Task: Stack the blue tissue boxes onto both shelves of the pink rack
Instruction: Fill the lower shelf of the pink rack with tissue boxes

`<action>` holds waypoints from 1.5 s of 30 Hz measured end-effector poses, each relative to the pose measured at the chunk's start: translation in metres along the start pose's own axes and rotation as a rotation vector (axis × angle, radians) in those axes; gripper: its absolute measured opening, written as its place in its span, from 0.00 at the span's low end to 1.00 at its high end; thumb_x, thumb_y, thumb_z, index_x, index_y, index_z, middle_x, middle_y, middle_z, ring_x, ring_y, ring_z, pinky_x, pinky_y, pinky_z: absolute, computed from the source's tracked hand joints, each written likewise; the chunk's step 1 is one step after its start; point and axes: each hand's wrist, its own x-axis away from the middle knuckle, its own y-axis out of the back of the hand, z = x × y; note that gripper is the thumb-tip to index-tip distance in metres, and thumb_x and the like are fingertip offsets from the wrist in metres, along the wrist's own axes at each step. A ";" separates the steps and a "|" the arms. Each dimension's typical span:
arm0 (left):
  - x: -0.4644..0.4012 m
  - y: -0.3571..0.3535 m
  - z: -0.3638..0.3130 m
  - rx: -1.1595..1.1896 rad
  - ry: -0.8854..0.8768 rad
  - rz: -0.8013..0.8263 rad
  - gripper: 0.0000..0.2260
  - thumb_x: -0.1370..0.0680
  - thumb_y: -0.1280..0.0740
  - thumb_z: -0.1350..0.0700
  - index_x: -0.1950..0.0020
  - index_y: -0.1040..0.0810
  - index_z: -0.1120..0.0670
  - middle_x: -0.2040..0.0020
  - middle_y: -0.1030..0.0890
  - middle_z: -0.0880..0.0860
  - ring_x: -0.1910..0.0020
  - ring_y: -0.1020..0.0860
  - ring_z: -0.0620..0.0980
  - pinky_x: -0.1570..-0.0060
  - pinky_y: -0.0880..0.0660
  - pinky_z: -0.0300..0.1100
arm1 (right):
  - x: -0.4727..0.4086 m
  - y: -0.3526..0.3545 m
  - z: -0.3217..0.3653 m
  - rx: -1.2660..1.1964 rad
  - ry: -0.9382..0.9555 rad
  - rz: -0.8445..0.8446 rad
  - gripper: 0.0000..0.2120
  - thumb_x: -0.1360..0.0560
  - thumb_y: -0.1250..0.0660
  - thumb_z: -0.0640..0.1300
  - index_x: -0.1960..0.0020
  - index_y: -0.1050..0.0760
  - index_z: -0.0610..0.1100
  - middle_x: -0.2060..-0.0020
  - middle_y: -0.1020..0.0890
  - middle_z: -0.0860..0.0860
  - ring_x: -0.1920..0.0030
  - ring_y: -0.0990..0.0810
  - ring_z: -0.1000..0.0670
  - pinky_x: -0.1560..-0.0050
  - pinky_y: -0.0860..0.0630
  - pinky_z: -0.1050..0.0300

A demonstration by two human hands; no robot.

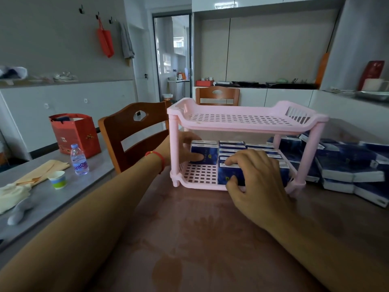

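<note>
Tissue boxes (231, 147), blue with white edges, fill the back and right of the lower shelf of the pink rack (248, 123), packed side by side. Front left of that shelf bare, grid floor showing. Upper shelf holds nothing.

Left hand (185, 149) reaches in from the left side of the rack, past the front left post; thumb pressed on the front face of the leftmost box (207, 152), fingers curled over its top, gripping it.

Right hand (256, 180) at the front of the lower shelf, fingers curled over the top of a front box (226, 174), thumb against its face, holding it. That box sits on the shelf near the front rim.

More boxes in a loose pile (345, 165) on the table (210, 239), right of the rack and just beside it, stacked two or three high.

Red cord on the left wrist. Left of the rack: wooden chair (130, 133), water bottle (79, 160), paper cup (59, 179), red gift bag (75, 133) on a grey table (52, 199).
</note>
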 end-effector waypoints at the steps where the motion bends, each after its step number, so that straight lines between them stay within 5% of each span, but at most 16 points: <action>1: 0.000 0.001 -0.002 -0.085 -0.023 0.007 0.22 0.27 0.23 0.52 0.35 0.21 0.51 0.38 0.19 0.51 0.44 0.22 0.46 0.52 0.25 0.33 | 0.000 -0.001 0.000 -0.002 -0.005 0.005 0.14 0.30 0.37 0.45 0.46 0.23 0.49 0.48 0.21 0.54 0.45 0.24 0.49 0.45 0.33 0.53; 6: -0.002 0.002 -0.007 -0.264 -0.093 -0.012 0.24 0.27 0.23 0.52 0.33 0.21 0.52 0.37 0.18 0.53 0.47 0.22 0.47 0.49 0.24 0.39 | 0.000 -0.002 0.000 -0.008 -0.027 0.013 0.14 0.30 0.37 0.45 0.46 0.23 0.48 0.47 0.20 0.53 0.45 0.24 0.49 0.44 0.32 0.53; 10: -0.002 0.003 -0.009 -0.242 -0.081 -0.012 0.23 0.26 0.24 0.51 0.32 0.22 0.51 0.35 0.19 0.53 0.40 0.21 0.52 0.46 0.25 0.40 | 0.000 -0.001 0.001 -0.007 -0.023 0.019 0.14 0.30 0.37 0.45 0.46 0.23 0.48 0.48 0.20 0.54 0.45 0.24 0.49 0.44 0.34 0.55; 33: -0.005 0.003 -0.010 -0.283 -0.037 0.042 0.28 0.25 0.25 0.47 0.27 0.27 0.50 0.31 0.22 0.53 0.35 0.22 0.55 0.38 0.23 0.51 | 0.000 -0.003 0.000 -0.004 -0.015 0.011 0.14 0.30 0.37 0.45 0.45 0.23 0.48 0.47 0.20 0.53 0.45 0.24 0.49 0.44 0.32 0.53; 36: 0.004 0.009 -0.010 -0.198 -0.051 -0.008 0.27 0.26 0.25 0.47 0.29 0.25 0.48 0.30 0.23 0.52 0.35 0.22 0.54 0.36 0.23 0.53 | -0.001 -0.003 -0.001 0.000 -0.006 0.007 0.13 0.30 0.37 0.45 0.46 0.23 0.48 0.48 0.20 0.53 0.45 0.24 0.49 0.44 0.31 0.52; 40: 0.025 0.026 -0.008 -0.073 -0.142 -0.142 0.14 0.23 0.27 0.58 0.37 0.19 0.52 0.33 0.22 0.55 0.48 0.20 0.51 0.45 0.19 0.52 | 0.000 -0.002 -0.003 -0.008 0.013 -0.018 0.13 0.30 0.36 0.44 0.46 0.23 0.48 0.49 0.21 0.53 0.46 0.25 0.48 0.46 0.31 0.50; 42: 0.037 0.030 -0.013 -0.031 -0.107 -0.248 0.11 0.24 0.30 0.66 0.42 0.17 0.58 0.39 0.19 0.58 0.48 0.20 0.53 0.45 0.19 0.51 | -0.001 0.000 -0.002 -0.007 0.027 -0.031 0.13 0.31 0.36 0.43 0.47 0.23 0.47 0.49 0.21 0.53 0.46 0.25 0.48 0.47 0.31 0.50; 45: 0.056 0.027 -0.026 0.020 0.061 -0.419 0.05 0.23 0.31 0.65 0.49 0.18 0.59 0.54 0.18 0.56 0.56 0.20 0.52 0.53 0.21 0.47 | 0.001 0.005 -0.001 -0.023 0.065 -0.039 0.12 0.31 0.36 0.42 0.47 0.23 0.46 0.50 0.21 0.53 0.48 0.24 0.47 0.49 0.29 0.49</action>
